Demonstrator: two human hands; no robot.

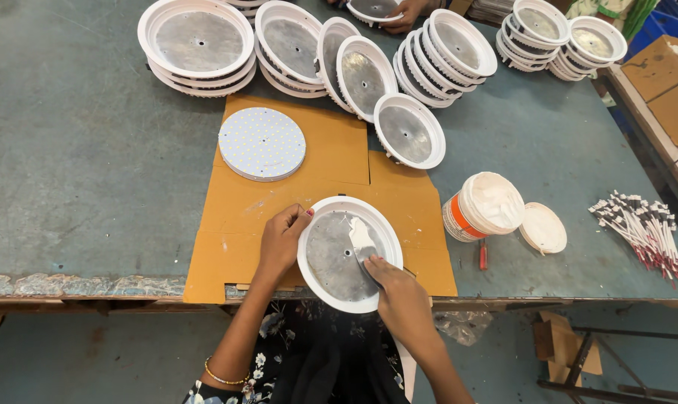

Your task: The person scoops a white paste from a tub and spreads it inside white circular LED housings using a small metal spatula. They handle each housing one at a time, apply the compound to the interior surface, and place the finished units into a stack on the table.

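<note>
- The step in hand looks like spreading white paste over the metal plate inside a round white housing, which lies on the cardboard at the table's near edge, at 6 o'clock in the view.
- The left hand clasps the housing's rim at its 9 o'clock side, fingers curled over the edge, steadying it.
- The right hand comes in from 5 o'clock, fingers closed on a small spreader; its blade lies on the plate just right of the centre hole, at the foot of a paste smear running toward 12 o'clock.
- Most of the plate is bare grey, so the coating seems barely begun.
- Next move, as I judge it: draw the blade across the uncoated area, keeping clear of the centre hole, with the left hand holding firm.
- An open paste tub stands at 3 o'clock, its lid beside it.
- A round LED board lies at 11 o'clock; stacked housings line the far edge.
</note>
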